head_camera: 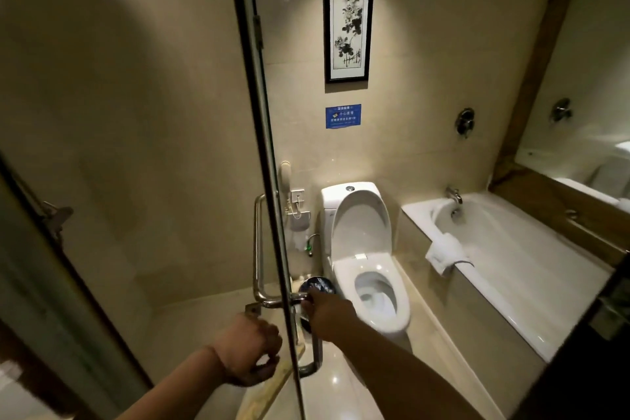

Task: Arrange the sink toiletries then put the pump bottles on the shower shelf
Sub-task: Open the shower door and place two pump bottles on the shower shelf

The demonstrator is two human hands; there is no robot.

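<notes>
- Left of the glass door [264,147], I see the left hand [247,348] low down with its fingers curled tight. I cannot tell what it grips, if anything; my guess is that it steadies the door.
- On the door, the handle [259,242] is a chrome bar running through the pane.
- Just right of the door, the right hand [327,314] wraps its fingers round the handle's near end, I judge to swing the door and reach the shower.
- Further right of the door stands the toilet [371,269] with its lid raised.
- Well right of the door, a towel [446,252] hangs over the rim of the bathtub [419,211].
- I find no pump bottles or shower shelf in view, so that step looks undone.
</notes>
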